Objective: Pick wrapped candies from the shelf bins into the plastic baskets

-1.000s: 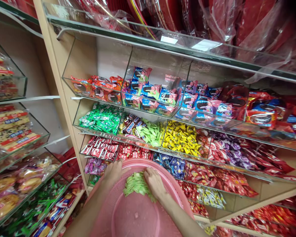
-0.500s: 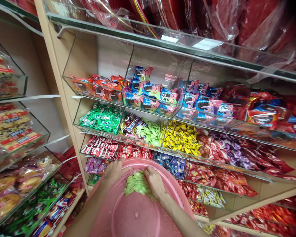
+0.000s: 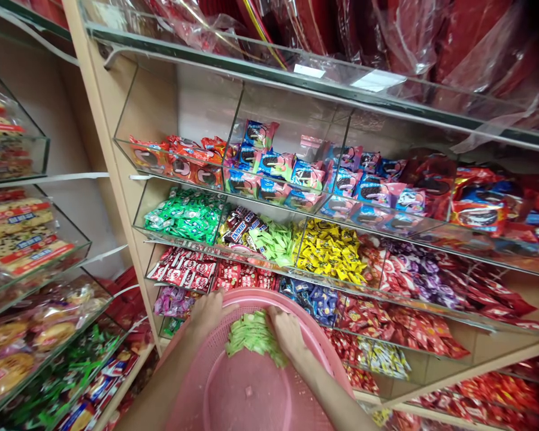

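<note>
The right hand [image 3: 288,334] is inside the pink plastic basket [image 3: 247,392], at its far right, with bent fingers against the right edge of a heap of light-green wrapped candies [image 3: 250,335]. The fingertips are tucked out of sight, so I cannot tell whether they pinch any pieces. The left hand [image 3: 208,312] is clasped over the basket's far-left rim, its thumb reaching inward and no candy visible in it.

The heap lies on the basket's far slope, between the two hands: just left of the right fingers, touching them, and to the right of the left thumb, with a strip of bare perforated wall between. The right hand is clearly nearer. The pieces are narrow strips lying at mixed angles; the heap as a whole is wider across the basket than it is deep, its right end trailing toward the basket floor.

Past the basket's far rim, slightly right of its middle and higher up, a clear compartment holds matching light-green candies [image 3: 273,242] beside Snickers bars [image 3: 240,230]. Red printed packets [image 3: 245,275] sit closer, just behind that rim; yellow wrapped candies [image 3: 330,251] are farther to the basket's right.
</note>
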The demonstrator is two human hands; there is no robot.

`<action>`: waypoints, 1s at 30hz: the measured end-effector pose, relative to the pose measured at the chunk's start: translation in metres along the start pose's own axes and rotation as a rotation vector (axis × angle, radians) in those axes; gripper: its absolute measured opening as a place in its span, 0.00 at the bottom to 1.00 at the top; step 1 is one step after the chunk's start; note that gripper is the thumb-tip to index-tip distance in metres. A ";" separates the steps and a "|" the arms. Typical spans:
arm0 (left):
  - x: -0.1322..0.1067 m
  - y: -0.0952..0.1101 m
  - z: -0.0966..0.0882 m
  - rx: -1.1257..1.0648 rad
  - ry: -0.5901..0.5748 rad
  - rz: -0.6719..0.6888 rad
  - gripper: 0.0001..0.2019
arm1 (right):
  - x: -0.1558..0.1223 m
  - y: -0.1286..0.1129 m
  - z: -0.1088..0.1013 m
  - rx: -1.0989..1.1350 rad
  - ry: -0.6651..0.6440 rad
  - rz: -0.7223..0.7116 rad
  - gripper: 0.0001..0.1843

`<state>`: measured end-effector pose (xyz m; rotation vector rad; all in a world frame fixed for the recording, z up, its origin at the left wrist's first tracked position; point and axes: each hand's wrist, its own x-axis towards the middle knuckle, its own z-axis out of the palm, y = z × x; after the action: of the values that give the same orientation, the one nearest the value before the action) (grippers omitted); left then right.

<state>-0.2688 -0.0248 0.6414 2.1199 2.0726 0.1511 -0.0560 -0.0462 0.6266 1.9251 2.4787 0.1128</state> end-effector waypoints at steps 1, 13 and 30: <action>0.000 0.000 -0.001 -0.003 -0.005 -0.003 0.31 | 0.001 0.000 0.001 -0.015 -0.011 0.001 0.12; 0.000 0.001 -0.001 0.007 0.005 0.006 0.31 | 0.003 0.001 0.007 -0.023 -0.008 -0.006 0.10; 0.002 -0.002 0.003 0.016 0.036 0.046 0.30 | 0.001 -0.003 0.003 -0.093 0.004 -0.077 0.09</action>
<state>-0.2704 -0.0225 0.6378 2.1908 2.0526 0.1803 -0.0589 -0.0455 0.6237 1.7937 2.4980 0.2269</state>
